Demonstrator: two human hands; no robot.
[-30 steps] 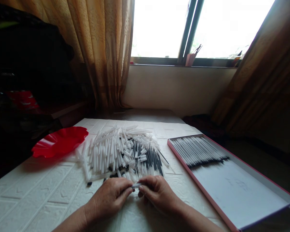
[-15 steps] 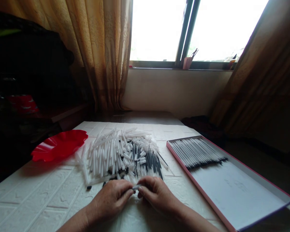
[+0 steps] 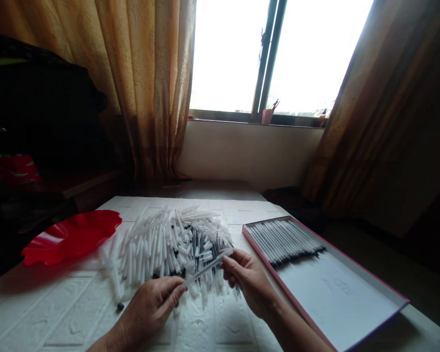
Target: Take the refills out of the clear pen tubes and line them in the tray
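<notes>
**Two Hands, One Slim Tube**

Across a white, brick-embossed surface (image 3: 73,298), a shallow white box with pink edges (image 3: 337,293) lies on your right, a row of slim, black-ended tubes (image 3: 286,237) at its far end. A heap of translucent white plastic tubes (image 3: 154,249) sprawls mid-surface, left of the box; a glossy red, wavy-rimmed dish (image 3: 73,237) sits at far left. Your left hand (image 3: 152,308) and right hand (image 3: 247,278) are closed, pinching opposite ends of a slim translucent tube (image 3: 209,267), tilted above the heap's near side. A small black cap (image 3: 121,306) lies near your left hand.
</notes>
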